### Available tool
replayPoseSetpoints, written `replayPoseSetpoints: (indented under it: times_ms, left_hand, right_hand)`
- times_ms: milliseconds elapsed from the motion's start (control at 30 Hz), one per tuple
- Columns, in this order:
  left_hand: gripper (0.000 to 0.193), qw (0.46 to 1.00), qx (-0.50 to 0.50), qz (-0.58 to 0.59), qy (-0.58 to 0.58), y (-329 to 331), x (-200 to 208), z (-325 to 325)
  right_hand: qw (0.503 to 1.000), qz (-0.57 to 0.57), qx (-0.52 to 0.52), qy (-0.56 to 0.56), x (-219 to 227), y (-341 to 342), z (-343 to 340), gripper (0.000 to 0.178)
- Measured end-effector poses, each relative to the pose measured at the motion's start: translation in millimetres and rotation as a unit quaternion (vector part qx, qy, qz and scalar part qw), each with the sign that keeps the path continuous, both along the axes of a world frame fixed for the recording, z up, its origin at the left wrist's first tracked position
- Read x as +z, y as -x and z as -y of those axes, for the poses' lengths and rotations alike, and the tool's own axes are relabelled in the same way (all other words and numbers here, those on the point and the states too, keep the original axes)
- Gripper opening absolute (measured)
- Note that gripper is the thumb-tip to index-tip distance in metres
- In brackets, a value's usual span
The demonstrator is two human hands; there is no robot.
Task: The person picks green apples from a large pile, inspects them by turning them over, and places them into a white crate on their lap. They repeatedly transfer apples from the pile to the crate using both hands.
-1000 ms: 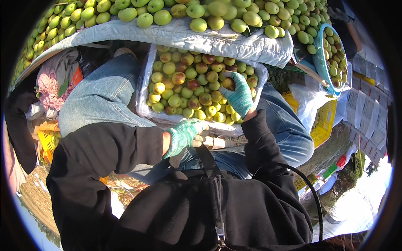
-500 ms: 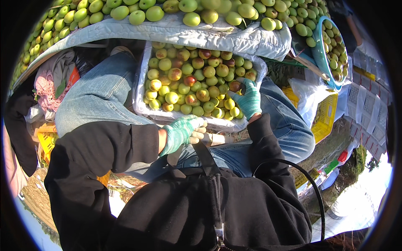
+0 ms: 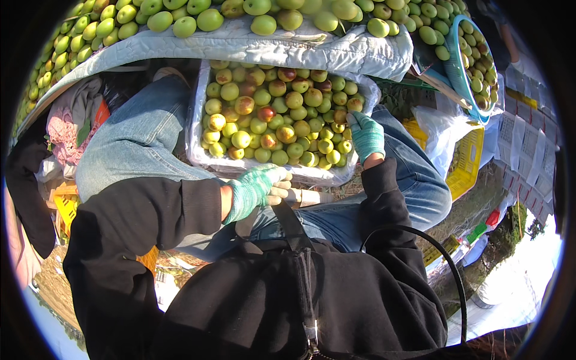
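Observation:
Green and reddish jujubes (image 3: 266,113) fill a crate with a pale plastic liner (image 3: 198,157), set between my knees. At its near side is my left hand (image 3: 258,187), in a green glove with tan fingertips. Its fingers are loosely bent and apart, with no fruit seen in them. My right hand (image 3: 367,135), in a similar glove, is open at the crate's right rim. Its fingers point toward the jujubes at that edge, and nothing shows in its grip; the palm side is hidden.
Beyond the crate, a padded grey cloth edge (image 3: 258,50) borders a large heap of jujubes (image 3: 210,20). A blue basket (image 3: 454,67) of fruit stands far right, above a yellow crate (image 3: 467,165). Pink and grey cloths (image 3: 67,137) lie at left.
My right hand has drawn back rightward from a dark red jujube, and its thumb and fingers are closer together. My left hand stays by the crate's near edge. The view has shifted slightly.

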State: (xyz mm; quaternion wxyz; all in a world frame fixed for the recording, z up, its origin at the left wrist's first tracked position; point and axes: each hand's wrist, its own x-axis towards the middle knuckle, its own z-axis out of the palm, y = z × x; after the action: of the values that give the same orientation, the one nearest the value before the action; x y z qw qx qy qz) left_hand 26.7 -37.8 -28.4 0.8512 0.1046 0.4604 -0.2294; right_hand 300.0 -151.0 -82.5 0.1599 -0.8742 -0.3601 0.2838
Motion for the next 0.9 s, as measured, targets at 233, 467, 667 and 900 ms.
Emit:
replayPoseSetpoints:
  times_ms: [233, 467, 667, 900]
  left_hand:
    - [0.032, 0.999, -0.028, -0.006, -0.036, 0, 6, -2]
    - [0.032, 0.999, -0.029, -0.001, -0.045, 0, 10, -4]
    - [0.028, 0.999, -0.025, -0.023, -0.031, -1, 6, 0]
    - [0.033, 0.999, -0.017, -0.007, -0.03, -2, 0, -3]
  right_hand:
    - [0.978, 0.147, 0.146, 0.022, -4, 10, -13, 0.049]
    - [0.985, 0.076, 0.144, 0.057, 25, -4, 4, 0.045]
    - [0.952, -0.117, 0.182, 0.217, 31, -7, 49, 0.037]
    - [0.936, -0.218, 0.001, 0.278, -2, 9, 60, 0.019]
